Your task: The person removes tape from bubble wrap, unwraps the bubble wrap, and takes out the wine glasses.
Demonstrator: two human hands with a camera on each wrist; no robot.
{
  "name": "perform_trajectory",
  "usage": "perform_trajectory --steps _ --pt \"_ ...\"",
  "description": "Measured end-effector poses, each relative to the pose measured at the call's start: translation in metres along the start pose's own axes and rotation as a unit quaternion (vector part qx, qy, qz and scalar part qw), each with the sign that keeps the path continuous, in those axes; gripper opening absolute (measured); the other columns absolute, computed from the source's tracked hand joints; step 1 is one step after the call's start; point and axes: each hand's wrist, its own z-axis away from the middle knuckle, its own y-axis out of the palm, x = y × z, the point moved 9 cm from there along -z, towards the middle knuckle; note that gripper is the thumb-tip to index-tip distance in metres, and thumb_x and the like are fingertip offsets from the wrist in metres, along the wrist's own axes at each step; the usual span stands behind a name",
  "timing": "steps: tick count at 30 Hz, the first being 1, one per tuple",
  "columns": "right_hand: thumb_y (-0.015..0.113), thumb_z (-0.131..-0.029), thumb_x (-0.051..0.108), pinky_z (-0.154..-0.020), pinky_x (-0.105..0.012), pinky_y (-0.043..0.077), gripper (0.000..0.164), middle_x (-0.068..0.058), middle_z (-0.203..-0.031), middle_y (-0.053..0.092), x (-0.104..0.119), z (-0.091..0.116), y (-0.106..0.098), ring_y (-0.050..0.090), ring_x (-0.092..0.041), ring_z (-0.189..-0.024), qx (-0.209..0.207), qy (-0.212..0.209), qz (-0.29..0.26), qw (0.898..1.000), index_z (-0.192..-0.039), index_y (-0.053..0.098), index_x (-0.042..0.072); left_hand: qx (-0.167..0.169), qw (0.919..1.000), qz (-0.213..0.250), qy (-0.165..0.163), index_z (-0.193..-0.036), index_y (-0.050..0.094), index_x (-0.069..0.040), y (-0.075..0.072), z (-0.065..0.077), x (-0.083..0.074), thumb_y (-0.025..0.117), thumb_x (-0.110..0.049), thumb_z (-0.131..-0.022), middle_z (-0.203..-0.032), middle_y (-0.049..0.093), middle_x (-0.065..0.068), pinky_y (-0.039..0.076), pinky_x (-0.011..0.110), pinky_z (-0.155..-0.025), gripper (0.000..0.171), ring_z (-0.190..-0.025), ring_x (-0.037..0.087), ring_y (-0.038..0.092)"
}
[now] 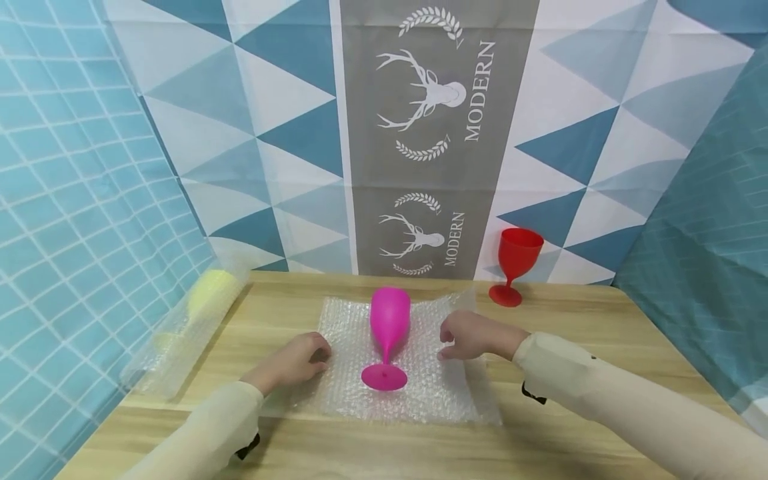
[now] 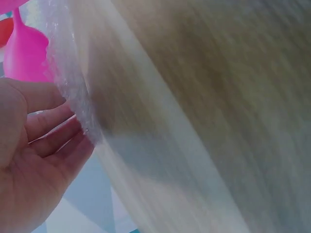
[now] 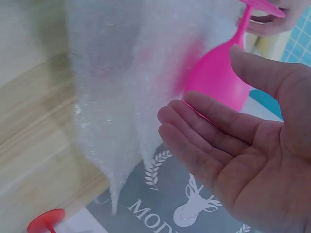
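Note:
A pink plastic goblet (image 1: 390, 323) lies on its side across a sheet of bubble wrap (image 1: 420, 393), its bowl toward the wall and its foot toward me. My left hand (image 1: 300, 360) is at the sheet's left edge. In the left wrist view its loosely bent fingers (image 2: 53, 141) meet the edge of the wrap. On the other side, my right hand (image 1: 471, 335) hovers over the right part of the wrap with nothing in its grasp. The right wrist view shows that palm with relaxed fingers (image 3: 204, 131) and the thumb apart from them, beside the goblet.
A red goblet (image 1: 519, 257) stands upright at the back right of the wooden table (image 1: 558, 347). At the left edge lies a yellow goblet (image 1: 210, 291) rolled in bubble wrap. A patterned cloth wall (image 1: 300, 133) rises behind the table.

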Motion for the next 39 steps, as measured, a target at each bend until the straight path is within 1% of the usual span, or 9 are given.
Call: perform_trajectory --steps 7,11,18,20,23,26,33,36,39 --pt "0.075 -0.079 0.025 -0.068 -0.026 0.054 0.026 -0.008 -0.081 0.073 -0.003 -0.024 -0.010 0.065 -0.017 -0.074 -0.029 0.039 -0.030 0.998 -0.084 0.071 0.000 -0.066 0.9972 -0.008 -0.034 -0.098 0.065 0.002 -0.017 0.006 0.004 0.072 -0.001 -0.077 -0.109 0.063 0.017 0.054 0.047 -0.090 0.022 -0.105 0.035 0.062" --pt "0.071 -0.082 0.028 -0.076 -0.029 0.056 0.029 -0.009 -0.091 0.074 -0.013 -0.037 -0.015 0.068 -0.020 -0.086 -0.017 0.096 -0.057 0.994 -0.093 0.071 0.002 -0.096 0.9933 0.004 -0.064 -0.105 0.063 0.003 -0.025 0.007 0.009 0.072 0.000 -0.078 -0.114 0.063 0.020 0.051 0.049 -0.095 0.028 -0.111 0.038 0.059" --pt "0.069 -0.085 0.032 -0.054 -0.020 0.036 0.031 0.006 -0.059 0.045 -0.022 -0.050 -0.013 0.040 -0.008 -0.059 0.028 0.158 -0.130 0.978 -0.069 0.063 0.007 -0.097 0.9854 0.076 -0.118 -0.113 0.061 0.006 -0.027 0.010 0.024 0.071 -0.003 -0.081 -0.113 0.064 0.022 0.056 0.045 -0.086 0.036 -0.101 0.034 0.063" --pt "0.070 -0.084 0.034 -0.055 -0.019 0.037 0.030 0.010 -0.057 0.044 -0.024 -0.051 -0.011 0.041 -0.006 -0.059 0.033 0.174 -0.140 0.974 -0.065 0.061 0.012 -0.092 0.9805 0.111 -0.134 -0.117 0.058 0.008 -0.026 0.011 0.029 0.071 -0.003 -0.080 -0.110 0.065 0.022 0.057 0.042 -0.085 0.041 -0.098 0.033 0.065" --pt "0.070 -0.084 0.035 -0.054 -0.020 0.036 0.039 0.008 -0.053 0.038 -0.028 -0.053 -0.008 0.039 -0.008 -0.057 0.038 0.194 -0.160 0.967 -0.057 0.049 0.015 -0.083 0.9685 0.167 -0.165 -0.122 0.055 0.009 -0.023 0.013 0.038 0.072 -0.004 -0.078 -0.106 0.066 0.020 0.058 0.038 -0.079 0.049 -0.095 0.029 0.066" --pt "0.071 -0.084 0.036 -0.059 -0.023 0.044 0.039 0.006 -0.058 0.047 -0.033 -0.055 -0.006 0.051 -0.012 -0.063 0.033 0.217 -0.185 0.958 -0.059 0.050 0.014 -0.065 0.9510 0.220 -0.208 -0.123 0.054 0.008 -0.017 0.016 0.048 0.073 -0.008 -0.078 -0.103 0.067 0.018 0.058 0.034 -0.075 0.051 -0.090 0.023 0.066" --pt "0.071 -0.082 0.045 -0.091 -0.039 0.054 0.042 -0.005 -0.083 0.062 -0.047 -0.061 0.007 0.065 -0.023 -0.088 0.030 0.270 -0.266 0.925 -0.077 0.057 0.006 -0.020 0.8922 0.358 -0.274 -0.120 0.053 0.014 -0.002 0.023 0.061 0.063 -0.010 -0.087 -0.106 0.067 0.022 0.059 0.031 -0.079 0.042 -0.087 0.015 0.067" --pt "0.071 -0.083 0.043 -0.095 -0.038 0.054 0.049 -0.012 -0.104 0.063 -0.054 -0.065 0.014 0.065 -0.026 -0.099 0.023 0.292 -0.322 0.900 -0.102 0.058 -0.001 -0.007 0.8807 0.386 -0.275 -0.118 0.053 0.017 0.000 0.024 0.063 0.056 -0.008 -0.092 -0.104 0.067 0.022 0.059 0.030 -0.080 0.036 -0.085 0.012 0.066" --pt "0.071 -0.085 0.038 -0.096 -0.036 0.054 0.062 -0.013 -0.105 0.058 -0.060 -0.070 0.022 0.062 -0.023 -0.095 0.016 0.309 -0.374 0.874 -0.121 0.049 -0.007 0.008 0.8755 0.400 -0.272 -0.114 0.054 0.018 0.001 0.024 0.063 0.053 -0.007 -0.093 -0.099 0.068 0.018 0.060 0.029 -0.078 0.032 -0.081 0.010 0.065"
